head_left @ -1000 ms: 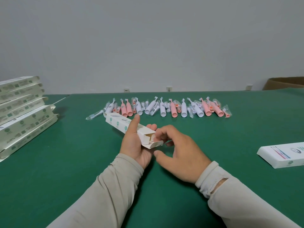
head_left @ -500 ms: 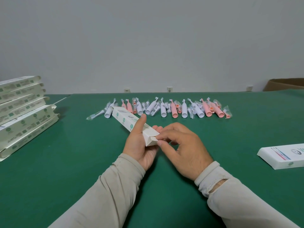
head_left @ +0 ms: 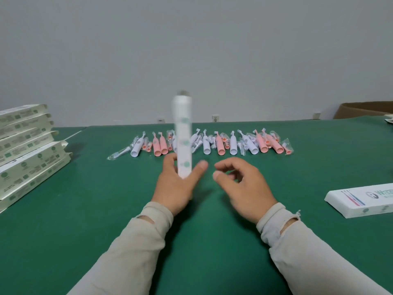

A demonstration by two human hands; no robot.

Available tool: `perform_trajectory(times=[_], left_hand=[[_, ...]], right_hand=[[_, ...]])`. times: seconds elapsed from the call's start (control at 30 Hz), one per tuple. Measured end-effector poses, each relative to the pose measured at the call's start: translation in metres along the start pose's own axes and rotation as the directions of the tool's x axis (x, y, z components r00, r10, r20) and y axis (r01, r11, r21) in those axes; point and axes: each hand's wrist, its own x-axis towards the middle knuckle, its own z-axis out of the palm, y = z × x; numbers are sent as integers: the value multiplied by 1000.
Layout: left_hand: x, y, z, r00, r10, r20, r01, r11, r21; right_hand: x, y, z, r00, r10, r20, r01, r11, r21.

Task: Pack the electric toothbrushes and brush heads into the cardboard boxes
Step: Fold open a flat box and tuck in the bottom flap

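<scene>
My left hand [head_left: 177,186] holds a long white cardboard box [head_left: 182,137] upright by its lower end, thumb on one side and fingers on the other; the box is blurred from motion. Beside it, my right hand [head_left: 242,184] hovers with fingers loosely curled and holds nothing. Behind both hands a row of pink and white electric toothbrushes [head_left: 219,143] and bagged brush heads [head_left: 119,153] lies across the green table [head_left: 85,209].
A stack of flat white boxes [head_left: 25,150] stands at the left edge. Another white box [head_left: 361,201] lies flat at the right. A brown carton [head_left: 365,109] sits at the far right corner by the wall.
My left hand has swung the box from lying slanted to standing upright. My right hand has let go of the box's end flap and drawn away to the right.
</scene>
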Motion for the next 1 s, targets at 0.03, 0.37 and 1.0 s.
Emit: perform_trajectory(times=[0.03,0.37,1.0], left_hand=[[1,-3,-6,993,117,12,-115,937,329],[13,-21,-23,933,325,152,-335,639,692],[8,-22,-19,953,288,92,-284,748,600]], right_hand=[[4,0,-4,995,88,-53,-81,990,119],[13,-2,-26,909,397,-131,-317,859,403],[16,7,-41,967,-172,-189,120,958,-261]])
